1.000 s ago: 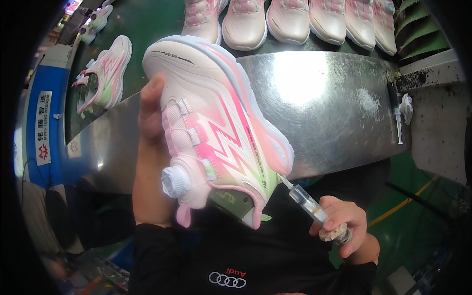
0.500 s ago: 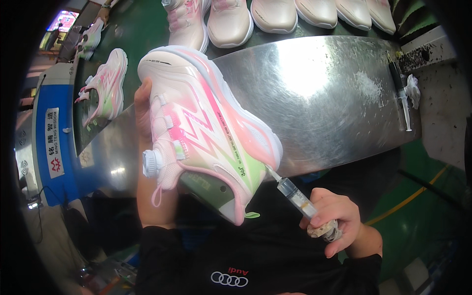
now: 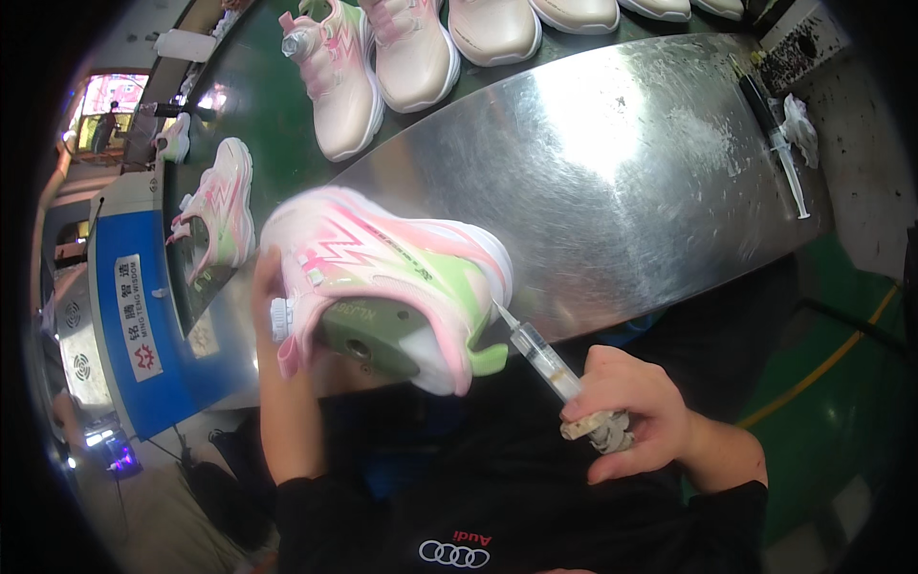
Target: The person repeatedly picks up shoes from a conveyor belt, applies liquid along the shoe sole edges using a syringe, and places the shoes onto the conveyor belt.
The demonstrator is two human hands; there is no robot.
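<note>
A pink, white and green sneaker [image 3: 402,258] with a green shoe last [image 3: 368,335] inside it is held up by my left hand [image 3: 271,287]. That hand wraps the shoe's far left side near the toe and the white dial, its fingers mostly hidden. In my right hand [image 3: 636,407] is a clear syringe [image 3: 547,365], gripped around its barrel and plunger end, where a crumpled whitish wad [image 3: 607,430] is wrapped. The syringe's thin tip points at the edge between upper and sole by the heel; whether it touches cannot be told.
A shiny metal plate [image 3: 574,191] lies beyond the shoe. Several similar sneakers [image 3: 411,57] stand along the green belt [image 3: 258,105]; another sneaker [image 3: 218,210] is at left, by a blue machine side [image 3: 158,316]. At right lie a dark syringe [image 3: 770,134] and a white crumpled tissue [image 3: 800,129].
The held sneaker has tilted, its opening and last now facing me more, and its toe lower. The syringe stays by the heel edge, shifted slightly left. The view has also turned.
</note>
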